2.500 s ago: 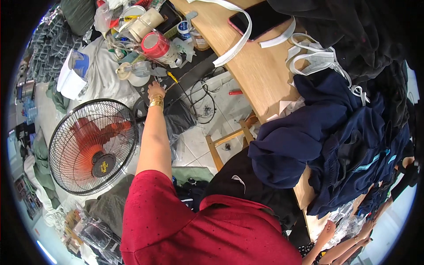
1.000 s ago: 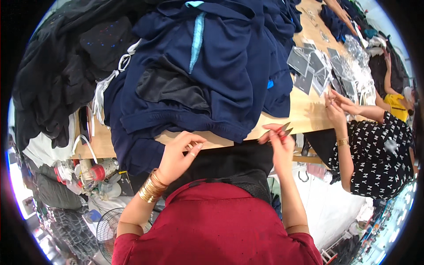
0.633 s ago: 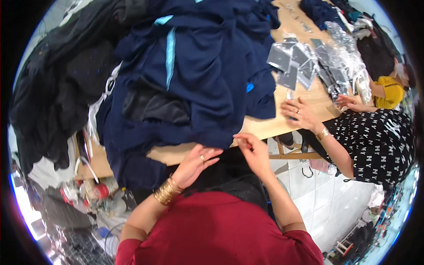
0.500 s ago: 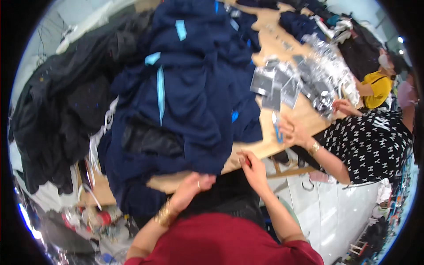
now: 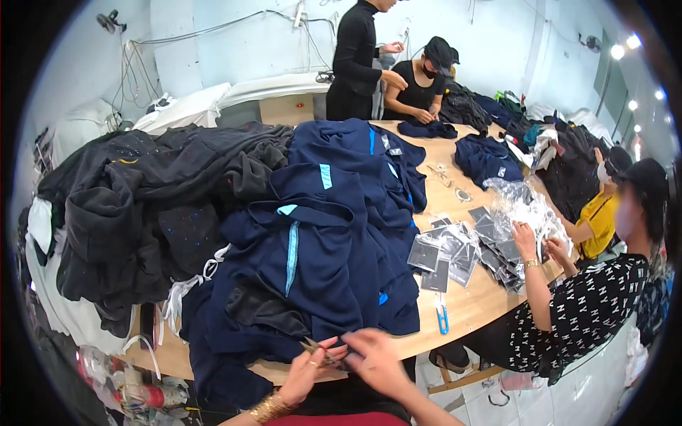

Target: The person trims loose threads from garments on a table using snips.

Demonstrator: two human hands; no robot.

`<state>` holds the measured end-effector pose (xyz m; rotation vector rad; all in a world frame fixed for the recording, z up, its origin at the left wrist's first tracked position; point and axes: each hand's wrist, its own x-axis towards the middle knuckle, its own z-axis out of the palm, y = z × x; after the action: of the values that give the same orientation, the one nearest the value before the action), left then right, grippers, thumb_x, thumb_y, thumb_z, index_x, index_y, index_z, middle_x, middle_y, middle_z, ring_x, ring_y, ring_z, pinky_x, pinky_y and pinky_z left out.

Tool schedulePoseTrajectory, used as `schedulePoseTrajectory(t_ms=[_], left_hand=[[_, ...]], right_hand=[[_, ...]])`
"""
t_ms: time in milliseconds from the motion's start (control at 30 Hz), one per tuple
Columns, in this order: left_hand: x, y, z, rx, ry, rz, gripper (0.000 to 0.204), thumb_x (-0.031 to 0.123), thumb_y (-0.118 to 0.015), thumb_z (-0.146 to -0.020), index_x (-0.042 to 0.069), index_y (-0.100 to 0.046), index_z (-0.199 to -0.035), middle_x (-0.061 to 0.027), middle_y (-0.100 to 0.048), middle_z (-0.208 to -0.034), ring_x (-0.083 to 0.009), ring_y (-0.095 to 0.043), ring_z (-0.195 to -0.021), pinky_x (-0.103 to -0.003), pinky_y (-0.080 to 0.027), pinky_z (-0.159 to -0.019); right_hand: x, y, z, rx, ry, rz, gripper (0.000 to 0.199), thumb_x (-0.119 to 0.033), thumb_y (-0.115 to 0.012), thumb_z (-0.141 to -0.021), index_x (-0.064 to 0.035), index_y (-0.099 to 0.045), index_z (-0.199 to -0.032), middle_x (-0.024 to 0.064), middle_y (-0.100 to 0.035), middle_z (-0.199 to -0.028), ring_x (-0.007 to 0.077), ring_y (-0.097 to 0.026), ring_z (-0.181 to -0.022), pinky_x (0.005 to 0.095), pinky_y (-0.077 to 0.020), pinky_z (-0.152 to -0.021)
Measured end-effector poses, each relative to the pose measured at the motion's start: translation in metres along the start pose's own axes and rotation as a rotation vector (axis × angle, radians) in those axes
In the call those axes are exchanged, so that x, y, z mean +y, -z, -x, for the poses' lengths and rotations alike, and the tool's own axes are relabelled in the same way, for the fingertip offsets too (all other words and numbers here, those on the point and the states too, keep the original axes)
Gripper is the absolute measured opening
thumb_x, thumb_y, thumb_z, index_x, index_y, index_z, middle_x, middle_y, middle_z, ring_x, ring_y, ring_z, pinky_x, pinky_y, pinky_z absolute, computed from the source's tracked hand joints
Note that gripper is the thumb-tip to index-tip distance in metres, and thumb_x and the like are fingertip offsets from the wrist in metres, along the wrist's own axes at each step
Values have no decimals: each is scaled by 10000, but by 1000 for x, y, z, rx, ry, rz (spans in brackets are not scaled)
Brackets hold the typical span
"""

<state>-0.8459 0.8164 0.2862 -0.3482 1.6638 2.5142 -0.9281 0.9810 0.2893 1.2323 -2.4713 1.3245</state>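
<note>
Near the table's front edge my two hands are close together. My left hand (image 5: 307, 373), with a gold bracelet at its wrist, is closed on what looks like small thread snips (image 5: 310, 346); two pointed tips stick out past the fingers. My right hand (image 5: 380, 363) is right beside it, its fingers smeared by motion, so whether it also touches the snips is unclear. Just beyond lies a pile of navy garments (image 5: 327, 248) with light-blue strips on them. A black fabric patch (image 5: 266, 310) shows on the nearest garment.
A heap of black garments (image 5: 163, 213) lies left of the navy pile. On the wooden table (image 5: 398, 344) at right are blue-handled snips (image 5: 442, 319), dark cards in clear sleeves (image 5: 447, 255) and crumpled clear plastic (image 5: 522, 206). A co-worker (image 5: 568, 312) sits at right; others work at the far end.
The view has tilted up, bringing the far wall and workers in. My hands have come together. The co-worker's hand has left the blue-handled snips, which now lie on the table, and moved to the plastic.
</note>
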Motion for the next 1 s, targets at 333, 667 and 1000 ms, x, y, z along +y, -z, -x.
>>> schedulePoseTrajectory(t_ms=[333,667,1000], left_hand=[[29,92,84,661,-418,49,387,361,-371,-962,42,-530,-1114,14,-452,-539,-45,-321,-364,-192,-218,-336],[-55,234,178,1450,-680,547,271,258,-399,-959,106,-495,-1161,-11,-559,-755,-50,-375,-488,-195,-264,-404],[-348,368,269,1685,-120,1174,107,90,-451,-894,83,-547,-942,-51,-635,-790,-130,-604,-627,-242,-491,-497]], right_hand=[[187,45,32,371,-528,757,370,-174,-612,-808,46,-542,-1096,227,-507,-1096,365,-489,-1003,434,-393,-886],[241,105,57,132,-402,919,299,-223,-486,-853,33,-634,-898,204,-624,-820,368,-588,-729,449,-464,-645],[276,129,45,-53,-474,1044,387,-360,-503,-822,-41,-675,-956,204,-649,-841,376,-612,-699,477,-483,-604]])
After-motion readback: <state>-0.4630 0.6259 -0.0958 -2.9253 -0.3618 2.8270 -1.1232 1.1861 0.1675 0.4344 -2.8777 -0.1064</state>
